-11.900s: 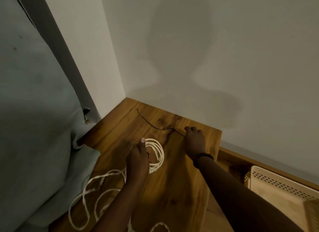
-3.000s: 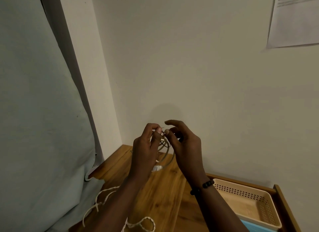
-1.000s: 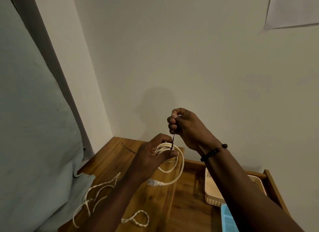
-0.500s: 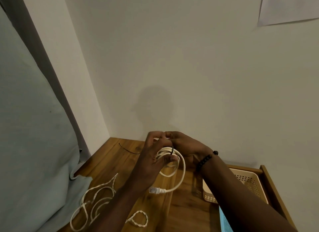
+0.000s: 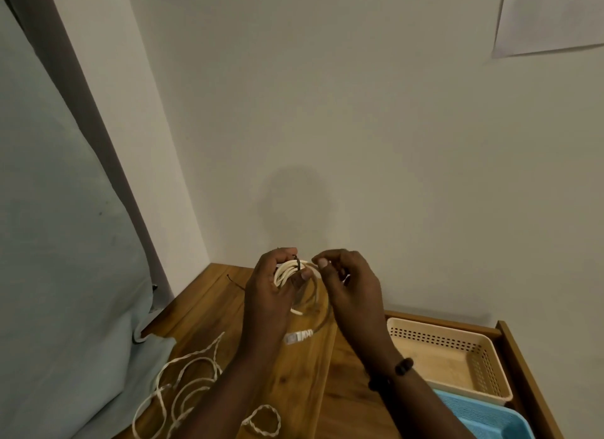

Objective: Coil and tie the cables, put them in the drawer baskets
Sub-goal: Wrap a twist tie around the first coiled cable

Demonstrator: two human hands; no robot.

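White coiled cable (image 5: 287,273): several loops bunched, held up above the wooden top (image 5: 294,380), a thin dark tie (image 5: 297,264) wrapped around the bundle at its top. Lower loops hang down; white connector end (image 5: 299,336) dangles below. Second cable (image 5: 183,389): white, twisted, uncoiled, sprawled in loose loops on the wooden top, near-left. Beige perforated basket (image 5: 457,344) and blue basket (image 5: 483,419) sit in the open drawer (image 5: 523,373) at right.

I count 2 hands (image 5: 271,295), 2 white cables (image 5: 289,270), 2 dark ties (image 5: 298,263), 2 baskets (image 5: 457,340), 1 wooden top (image 5: 202,304), 1 bracelet (image 5: 403,366), 1 paper sheet (image 5: 552,17) far right.
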